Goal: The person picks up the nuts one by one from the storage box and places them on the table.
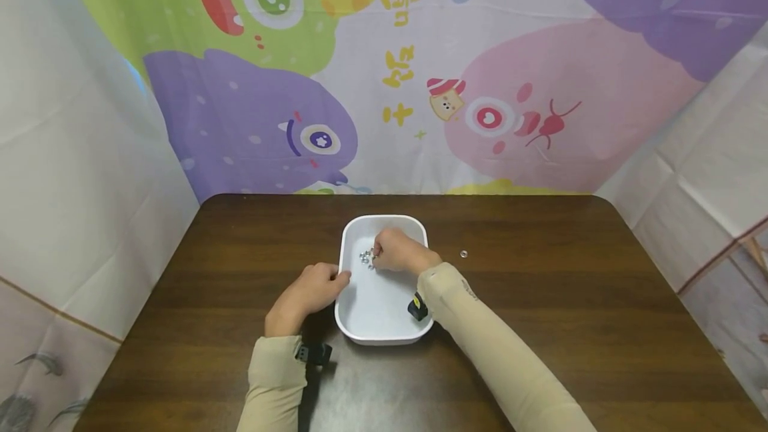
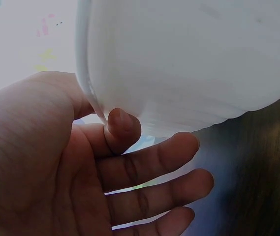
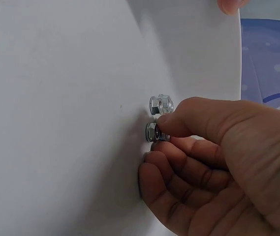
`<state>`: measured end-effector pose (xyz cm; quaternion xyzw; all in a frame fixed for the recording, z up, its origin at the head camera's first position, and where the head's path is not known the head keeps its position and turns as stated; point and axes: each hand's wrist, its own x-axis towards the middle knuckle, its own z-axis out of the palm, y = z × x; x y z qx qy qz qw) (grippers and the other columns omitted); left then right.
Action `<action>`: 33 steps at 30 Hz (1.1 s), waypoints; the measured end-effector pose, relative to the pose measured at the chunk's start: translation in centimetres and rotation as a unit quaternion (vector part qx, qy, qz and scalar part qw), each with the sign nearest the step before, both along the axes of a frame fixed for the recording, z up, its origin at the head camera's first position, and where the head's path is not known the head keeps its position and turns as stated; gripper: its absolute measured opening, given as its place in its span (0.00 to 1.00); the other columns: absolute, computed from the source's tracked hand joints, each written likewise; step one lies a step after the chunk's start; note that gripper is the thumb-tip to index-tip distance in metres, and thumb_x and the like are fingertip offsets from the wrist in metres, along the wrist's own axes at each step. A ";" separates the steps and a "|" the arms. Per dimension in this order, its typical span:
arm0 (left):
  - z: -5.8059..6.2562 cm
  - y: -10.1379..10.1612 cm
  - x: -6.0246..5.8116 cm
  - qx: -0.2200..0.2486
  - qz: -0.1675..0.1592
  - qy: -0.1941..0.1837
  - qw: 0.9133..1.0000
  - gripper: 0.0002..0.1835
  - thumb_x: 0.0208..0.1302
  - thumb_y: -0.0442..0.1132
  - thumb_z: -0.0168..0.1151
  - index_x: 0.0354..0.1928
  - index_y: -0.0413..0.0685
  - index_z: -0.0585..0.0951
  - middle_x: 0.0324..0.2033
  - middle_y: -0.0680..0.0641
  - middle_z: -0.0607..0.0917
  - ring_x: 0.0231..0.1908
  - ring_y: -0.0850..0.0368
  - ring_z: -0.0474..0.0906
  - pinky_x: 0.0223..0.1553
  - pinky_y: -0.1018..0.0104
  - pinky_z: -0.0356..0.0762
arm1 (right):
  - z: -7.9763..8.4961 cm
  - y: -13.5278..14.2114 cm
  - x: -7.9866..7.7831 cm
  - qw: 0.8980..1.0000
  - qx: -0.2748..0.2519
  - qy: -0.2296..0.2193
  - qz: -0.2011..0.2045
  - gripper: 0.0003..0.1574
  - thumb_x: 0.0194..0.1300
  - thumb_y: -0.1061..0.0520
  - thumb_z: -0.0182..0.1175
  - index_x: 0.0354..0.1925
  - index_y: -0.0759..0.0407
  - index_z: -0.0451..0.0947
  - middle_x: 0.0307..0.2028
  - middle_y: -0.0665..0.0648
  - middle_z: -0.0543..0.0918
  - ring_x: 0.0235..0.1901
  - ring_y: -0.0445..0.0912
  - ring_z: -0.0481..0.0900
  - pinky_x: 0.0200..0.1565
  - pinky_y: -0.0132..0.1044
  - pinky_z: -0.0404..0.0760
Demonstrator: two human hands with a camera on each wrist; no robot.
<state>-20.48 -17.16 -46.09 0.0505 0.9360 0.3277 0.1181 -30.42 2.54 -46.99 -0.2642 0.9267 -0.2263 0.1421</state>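
Note:
A white rectangular basin (image 1: 384,335) stands on the dark wooden table. My left hand (image 1: 312,291) grips its left rim, with the thumb over the inside of the wall; in the left wrist view the index finger bends against the outer wall and the other fingers extend below. Inside the basin, my right hand (image 1: 396,251) reaches down with curled fingers. Thumb and index finger pinch a silver flange nut (image 3: 152,132) in the right wrist view. More nuts (image 3: 161,104) lie right by the thumb, and the small cluster of nuts (image 1: 365,257) sits on the basin floor.
One loose nut (image 1: 464,254) lies on the table (image 1: 540,285) to the right of the basin. Behind the table hangs a cloth (image 1: 396,152) printed with cartoon figures, and pale cloth walls stand on both sides. Each wrist carries a small black camera (image 1: 418,307).

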 end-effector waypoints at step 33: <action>-0.2 0.0 -0.1 -0.003 0.007 -0.007 1.000 0.18 0.75 0.48 0.51 0.37 0.44 0.84 0.24 0.49 0.77 0.29 0.56 0.74 0.32 0.63 0.70 | 5.5 2.5 0.7 0.998 -0.050 0.047 -0.016 0.09 0.64 0.57 0.66 0.42 0.59 0.84 0.39 0.56 0.87 0.41 0.47 0.84 0.46 0.41 0.83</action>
